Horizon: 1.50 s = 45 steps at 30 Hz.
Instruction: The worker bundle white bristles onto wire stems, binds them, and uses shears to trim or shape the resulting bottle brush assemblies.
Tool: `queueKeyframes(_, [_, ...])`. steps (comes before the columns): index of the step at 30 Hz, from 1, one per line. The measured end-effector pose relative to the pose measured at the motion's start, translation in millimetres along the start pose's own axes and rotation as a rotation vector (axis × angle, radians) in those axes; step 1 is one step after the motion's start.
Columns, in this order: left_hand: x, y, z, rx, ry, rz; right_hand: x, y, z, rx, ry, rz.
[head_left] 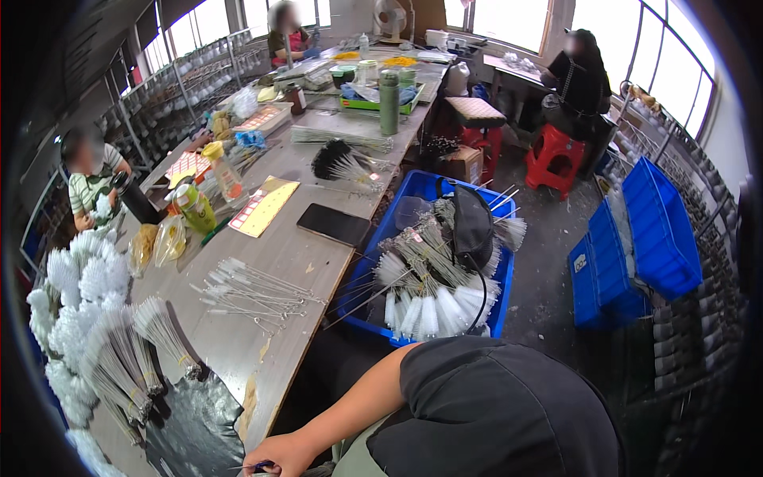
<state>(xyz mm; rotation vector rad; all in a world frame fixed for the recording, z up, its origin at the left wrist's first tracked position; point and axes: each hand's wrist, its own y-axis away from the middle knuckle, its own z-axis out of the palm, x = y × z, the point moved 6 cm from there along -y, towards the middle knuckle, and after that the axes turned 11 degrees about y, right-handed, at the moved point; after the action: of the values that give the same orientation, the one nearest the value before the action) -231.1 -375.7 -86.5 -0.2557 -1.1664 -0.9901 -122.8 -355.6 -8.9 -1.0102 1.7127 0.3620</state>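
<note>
While the right hand [288, 455] curls its fingers around a slim, dark-blue-handled tool [261, 464], a glossy black sheet [195, 425] lies just left of that hand, with long, white-bristled wire brushes [119, 358] bundled farther left; I cannot tell the left hand's state.

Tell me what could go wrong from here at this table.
1. The black phone lies close to the edge of the table; a stray elbow might knock it off.
2. The black bag sits among the brushes in the blue crate and might bend them.
3. The right hand holds what looks like a small dark tool; a slip could mark the black sheet beside it.
</note>
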Motion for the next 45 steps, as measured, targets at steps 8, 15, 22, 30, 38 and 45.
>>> queueKeyframes(8, [18, 0, -4, 0.012, -0.272, 0.064, -3, 9, -13, -0.005, -0.008, 0.144])
queueKeyframes(15, [32, 3, -8, 0.07, -0.49, 0.138, 4, 6, -7, -0.005, 0.08, 0.119])
queueKeyframes(22, [42, 8, -6, 0.122, -0.706, 0.21, -4, 12, -11, -0.009, 0.089, 0.17])
queueKeyframes(30, [52, 15, -1, 0.189, -0.959, 0.288, -12, 20, -9, 0.001, 0.044, 0.148])
queueKeyframes(38, [62, 16, 6, 0.255, -1.203, 0.366, -11, 27, -10, 0.016, 0.077, 0.101])
queueKeyframes(45, [67, 23, -2, 0.356, -1.417, 0.389, 3, 34, 4, 0.022, -0.065, 0.062])
